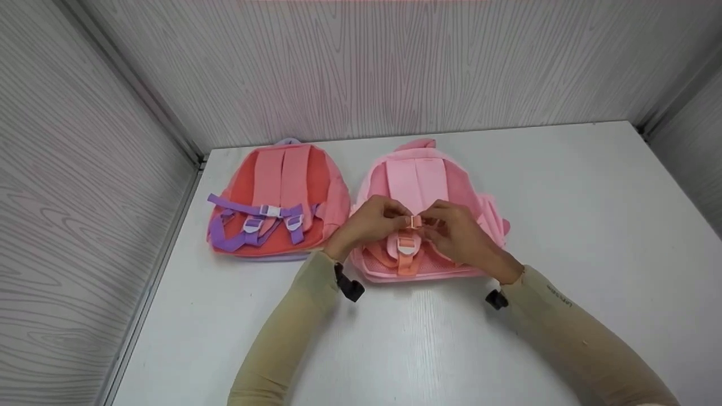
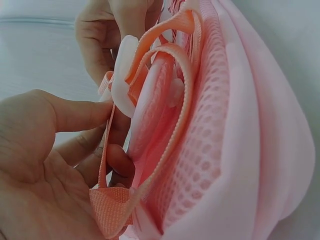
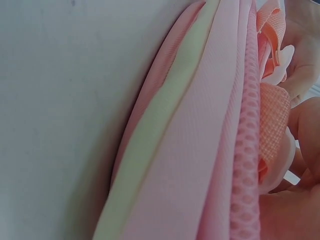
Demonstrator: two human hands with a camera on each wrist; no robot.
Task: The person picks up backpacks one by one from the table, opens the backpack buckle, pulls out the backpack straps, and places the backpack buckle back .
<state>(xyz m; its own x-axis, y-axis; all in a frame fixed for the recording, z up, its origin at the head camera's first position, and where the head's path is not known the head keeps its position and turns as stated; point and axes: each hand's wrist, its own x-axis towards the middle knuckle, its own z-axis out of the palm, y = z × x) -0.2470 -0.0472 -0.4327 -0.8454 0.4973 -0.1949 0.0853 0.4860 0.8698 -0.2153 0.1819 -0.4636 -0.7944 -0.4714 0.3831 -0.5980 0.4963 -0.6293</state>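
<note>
Sleeves [image 1: 290,330], 2 hands [image 1: 375,220] [image 1: 459,234] w/ buckle [image 1: 414,222]

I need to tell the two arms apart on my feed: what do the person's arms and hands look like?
The left hand and right hand are ungloved. Both arms wear long tan sleeves; the right sleeve carries small dark lettering, too small to read surely. One black piece sticks out by the left wrist, another black piece by the right.
</note>
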